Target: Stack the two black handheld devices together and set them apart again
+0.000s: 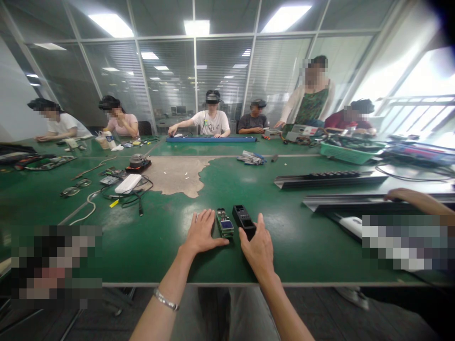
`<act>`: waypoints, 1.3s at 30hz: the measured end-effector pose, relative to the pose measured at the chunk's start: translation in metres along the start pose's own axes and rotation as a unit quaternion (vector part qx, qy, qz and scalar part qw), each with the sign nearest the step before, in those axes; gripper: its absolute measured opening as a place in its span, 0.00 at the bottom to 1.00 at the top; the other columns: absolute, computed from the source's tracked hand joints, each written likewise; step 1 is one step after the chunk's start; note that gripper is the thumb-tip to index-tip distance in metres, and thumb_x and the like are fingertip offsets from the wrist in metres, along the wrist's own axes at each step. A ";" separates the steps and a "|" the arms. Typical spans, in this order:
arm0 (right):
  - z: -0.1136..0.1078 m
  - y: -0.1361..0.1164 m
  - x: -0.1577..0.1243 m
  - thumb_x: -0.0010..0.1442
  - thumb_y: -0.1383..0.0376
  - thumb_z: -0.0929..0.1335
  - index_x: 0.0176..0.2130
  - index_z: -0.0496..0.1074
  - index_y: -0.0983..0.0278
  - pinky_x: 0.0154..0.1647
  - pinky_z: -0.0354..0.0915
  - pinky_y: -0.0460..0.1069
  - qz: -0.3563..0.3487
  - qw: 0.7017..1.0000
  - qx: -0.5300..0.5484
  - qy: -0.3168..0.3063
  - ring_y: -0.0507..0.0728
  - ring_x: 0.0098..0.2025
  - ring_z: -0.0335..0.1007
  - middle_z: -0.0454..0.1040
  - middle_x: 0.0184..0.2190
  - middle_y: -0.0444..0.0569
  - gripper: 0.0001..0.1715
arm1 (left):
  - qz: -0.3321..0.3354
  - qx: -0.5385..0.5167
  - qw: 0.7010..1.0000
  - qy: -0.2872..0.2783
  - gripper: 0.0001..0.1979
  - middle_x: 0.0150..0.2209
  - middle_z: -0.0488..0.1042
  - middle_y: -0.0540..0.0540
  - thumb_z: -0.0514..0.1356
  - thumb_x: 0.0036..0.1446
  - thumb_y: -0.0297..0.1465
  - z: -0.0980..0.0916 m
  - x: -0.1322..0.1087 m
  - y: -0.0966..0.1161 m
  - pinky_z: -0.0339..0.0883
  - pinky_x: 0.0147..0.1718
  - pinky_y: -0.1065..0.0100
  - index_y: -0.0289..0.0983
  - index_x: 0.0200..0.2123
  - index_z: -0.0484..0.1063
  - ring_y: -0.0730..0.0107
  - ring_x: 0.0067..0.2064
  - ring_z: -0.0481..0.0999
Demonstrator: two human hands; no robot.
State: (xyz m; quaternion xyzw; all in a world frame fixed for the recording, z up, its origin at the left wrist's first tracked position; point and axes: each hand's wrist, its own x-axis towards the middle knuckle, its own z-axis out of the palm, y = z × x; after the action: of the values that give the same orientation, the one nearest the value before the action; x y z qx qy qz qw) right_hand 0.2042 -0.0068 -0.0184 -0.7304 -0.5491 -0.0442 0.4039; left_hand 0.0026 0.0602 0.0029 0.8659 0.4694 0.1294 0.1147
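On the green table in front of me lies a small green circuit board (225,225) with a little dark display, next to a black plastic housing (243,219). My left hand (203,232) rests flat on the tabletop to the left of the board, fingers stretched out, its thumb by the board's near end. My right hand (260,244) is at the near right end of the housing, thumb and forefinger spread on either side of it. Whether the right fingers press on the housing I cannot tell. Board and housing lie side by side, slightly apart.
Left of centre are a white power bank (128,183), tangled cables and a black-and-grey device (138,163). Gloves (251,157) lie beyond my hands. Metal channels (330,179) and a green basket (350,151) stand right. A neighbour's arm (417,196) reaches in; several people sit opposite.
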 end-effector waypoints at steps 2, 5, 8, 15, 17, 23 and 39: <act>-0.001 -0.001 0.000 0.65 0.53 0.62 0.70 0.51 0.78 0.52 0.67 0.63 -0.007 1.000 -0.005 -0.008 0.71 0.51 0.71 0.74 0.54 0.69 0.45 | 0.001 0.000 1.000 0.003 0.60 0.73 0.49 0.35 0.53 0.49 0.70 0.000 0.000 0.000 0.34 0.70 0.41 0.34 0.72 0.48 0.45 0.74 0.46; -0.002 -0.002 -0.001 0.65 0.53 0.62 0.70 0.48 0.77 0.51 0.68 0.63 -0.009 1.000 0.000 -0.012 0.71 0.51 0.72 0.73 0.54 0.69 0.46 | 0.002 -0.001 1.000 0.007 0.59 0.73 0.49 0.35 0.52 0.50 0.70 0.000 -0.001 0.000 0.35 0.70 0.41 0.35 0.72 0.48 0.45 0.74 0.46; -0.004 -0.004 -0.001 0.65 0.53 0.62 0.71 0.47 0.78 0.50 0.68 0.62 -0.005 1.000 0.005 -0.010 0.71 0.49 0.72 0.74 0.52 0.68 0.47 | 0.000 -0.003 1.000 0.006 0.58 0.73 0.49 0.35 0.51 0.51 0.70 0.000 -0.001 0.001 0.34 0.70 0.42 0.35 0.72 0.50 0.46 0.74 0.46; -0.012 -0.017 0.003 0.64 0.50 0.63 0.71 0.47 0.75 0.49 0.68 0.62 0.023 0.999 0.031 0.014 0.71 0.51 0.73 0.76 0.52 0.67 0.49 | 0.002 -0.009 1.000 0.005 0.56 0.73 0.51 0.35 0.49 0.52 0.70 -0.003 -0.003 0.001 0.35 0.70 0.42 0.36 0.71 0.54 0.45 0.73 0.47; -0.016 -0.024 0.004 0.63 0.48 0.64 0.72 0.47 0.74 0.50 0.68 0.61 0.028 0.998 0.053 0.030 0.70 0.52 0.73 0.76 0.52 0.65 0.51 | 0.005 -0.011 1.000 0.010 0.55 0.72 0.52 0.36 0.49 0.52 0.70 -0.003 -0.003 0.001 0.35 0.70 0.42 0.36 0.71 0.54 0.45 0.73 0.47; -0.024 -0.049 0.008 0.62 0.47 0.66 0.72 0.46 0.71 0.52 0.68 0.61 0.011 0.995 0.096 0.030 0.69 0.52 0.74 0.77 0.51 0.63 0.52 | 0.003 -0.010 1.000 0.013 0.54 0.72 0.53 0.37 0.51 0.52 0.69 -0.001 -0.002 0.000 0.36 0.70 0.40 0.39 0.70 0.54 0.45 0.73 0.47; -0.012 -0.074 0.001 0.64 0.49 0.64 0.72 0.44 0.72 0.48 0.69 0.60 -0.024 0.998 0.059 0.005 0.69 0.50 0.74 0.76 0.52 0.65 0.50 | 0.007 -0.011 1.000 0.019 0.48 0.72 0.54 0.37 0.57 0.55 0.60 0.002 -0.001 -0.002 0.37 0.70 0.39 0.39 0.70 0.53 0.45 0.73 0.48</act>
State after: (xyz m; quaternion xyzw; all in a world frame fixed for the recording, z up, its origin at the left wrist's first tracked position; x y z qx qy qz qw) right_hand 0.1468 -0.0085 0.0302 -0.6917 -0.5660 -0.0255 0.4478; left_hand 0.0007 0.0601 -0.0002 0.8655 0.4636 0.1514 0.1143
